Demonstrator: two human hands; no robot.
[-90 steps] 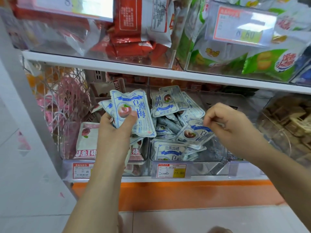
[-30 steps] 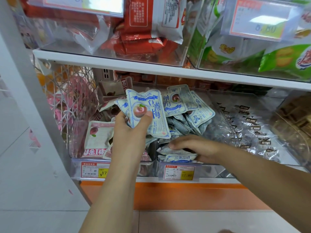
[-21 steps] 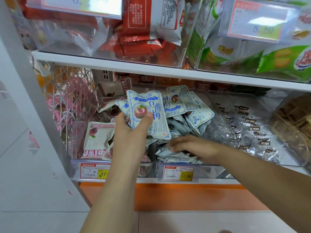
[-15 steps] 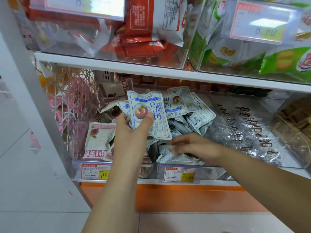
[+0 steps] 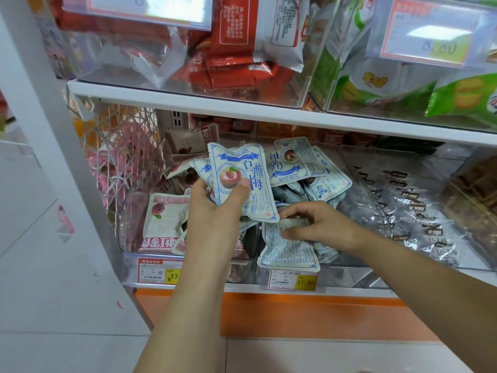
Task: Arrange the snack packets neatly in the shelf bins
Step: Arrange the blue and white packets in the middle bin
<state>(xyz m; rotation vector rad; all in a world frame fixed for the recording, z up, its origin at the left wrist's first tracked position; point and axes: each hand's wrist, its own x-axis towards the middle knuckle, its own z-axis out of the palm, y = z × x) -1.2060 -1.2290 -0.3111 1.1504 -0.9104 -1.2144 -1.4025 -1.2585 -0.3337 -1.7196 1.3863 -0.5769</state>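
Note:
My left hand [image 5: 215,211] grips a fanned stack of white-and-blue plum snack packets [image 5: 242,179], held upright in front of the lower shelf. My right hand [image 5: 320,227] reaches into the middle clear bin [image 5: 349,273] and pinches another white-and-blue packet [image 5: 287,249], back side up, at the bin's front. More of the same packets [image 5: 304,168] are piled loosely behind. Pink-and-white packets [image 5: 164,224] fill the left bin.
To the right, a bin holds clear-wrapped dark sweets [image 5: 414,211]. The upper shelf [image 5: 242,103] carries red packets [image 5: 236,57] and green packets [image 5: 403,90]. Price tags [image 5: 293,279] line the shelf front. A white upright [image 5: 53,157] and a pink-filled mesh basket [image 5: 121,157] stand left.
My right hand has drawn a packet from the bin's pile toward the front and turned it back side up. My left hand keeps holding its stack in place.

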